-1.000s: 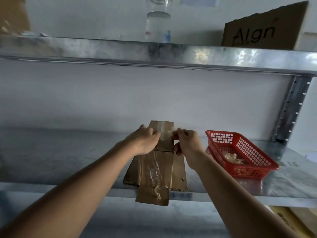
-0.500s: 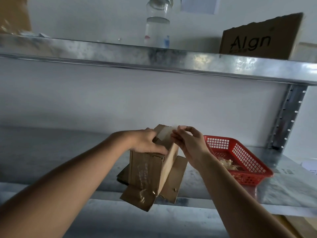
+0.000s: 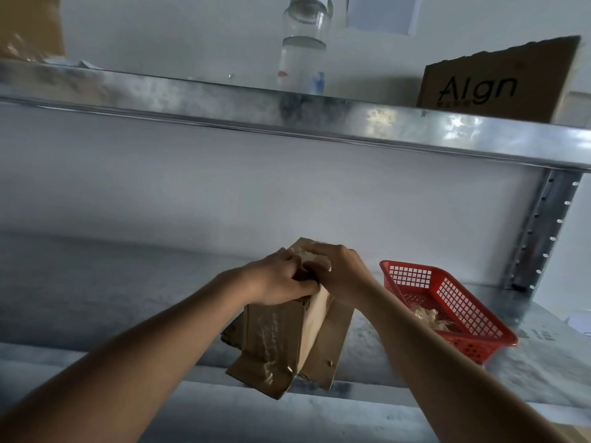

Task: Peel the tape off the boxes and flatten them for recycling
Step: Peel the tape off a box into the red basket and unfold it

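Observation:
A small brown cardboard box point(image 3: 281, 334) stands half opened on the metal shelf point(image 3: 96, 302), with clear tape strips on its near face and bottom flap. Flattened cardboard point(image 3: 332, 343) lies under and behind it. My left hand point(image 3: 278, 282) grips the box's top from the left. My right hand point(image 3: 339, 273) is curled over the top end, fingers on a pale piece of tape point(image 3: 316, 262) there. The top of the box is mostly hidden by both hands.
A red plastic basket point(image 3: 447, 302) with crumpled tape inside sits to the right on the shelf. A perforated steel upright point(image 3: 540, 231) stands at the far right. On the upper shelf point(image 3: 287, 110) are a clear bottle point(image 3: 303, 49) and a printed carton point(image 3: 492, 81).
The box has gone from lying flat to standing tilted and opened out. My right hand has moved from holding the tape up to curling down over the box's top, beside my left hand.

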Available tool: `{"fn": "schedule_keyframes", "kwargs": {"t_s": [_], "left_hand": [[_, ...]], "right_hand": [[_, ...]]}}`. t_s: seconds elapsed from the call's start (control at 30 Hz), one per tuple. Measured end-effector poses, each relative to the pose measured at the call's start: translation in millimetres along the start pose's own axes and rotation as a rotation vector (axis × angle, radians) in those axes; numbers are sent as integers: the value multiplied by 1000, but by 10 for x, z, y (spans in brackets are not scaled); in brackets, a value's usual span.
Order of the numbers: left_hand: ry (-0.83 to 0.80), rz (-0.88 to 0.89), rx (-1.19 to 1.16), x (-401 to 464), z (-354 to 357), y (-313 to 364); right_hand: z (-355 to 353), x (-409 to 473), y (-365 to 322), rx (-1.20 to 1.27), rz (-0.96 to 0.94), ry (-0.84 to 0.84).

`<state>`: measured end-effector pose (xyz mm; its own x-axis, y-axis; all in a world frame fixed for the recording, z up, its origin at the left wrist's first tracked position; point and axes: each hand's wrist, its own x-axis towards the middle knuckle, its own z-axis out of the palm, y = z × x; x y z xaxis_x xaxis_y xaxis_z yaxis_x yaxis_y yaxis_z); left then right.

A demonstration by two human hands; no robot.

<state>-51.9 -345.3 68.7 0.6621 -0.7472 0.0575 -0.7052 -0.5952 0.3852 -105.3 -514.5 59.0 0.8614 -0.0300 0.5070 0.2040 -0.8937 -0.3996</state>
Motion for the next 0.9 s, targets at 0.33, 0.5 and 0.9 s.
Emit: {"fn": "schedule_keyframes", "kwargs": {"t_s": [0.33, 0.5, 0.9], "left_hand": [[17, 70, -36, -3, 10, -29], [-50, 67, -36, -36, -79, -44], [-157, -55, -39, -51, -315, -186]], "right_hand": [[109, -6, 17, 17, -118, 220], [178, 6, 37, -26, -99, 159], [43, 46, -120, -165, -47, -154]]}}
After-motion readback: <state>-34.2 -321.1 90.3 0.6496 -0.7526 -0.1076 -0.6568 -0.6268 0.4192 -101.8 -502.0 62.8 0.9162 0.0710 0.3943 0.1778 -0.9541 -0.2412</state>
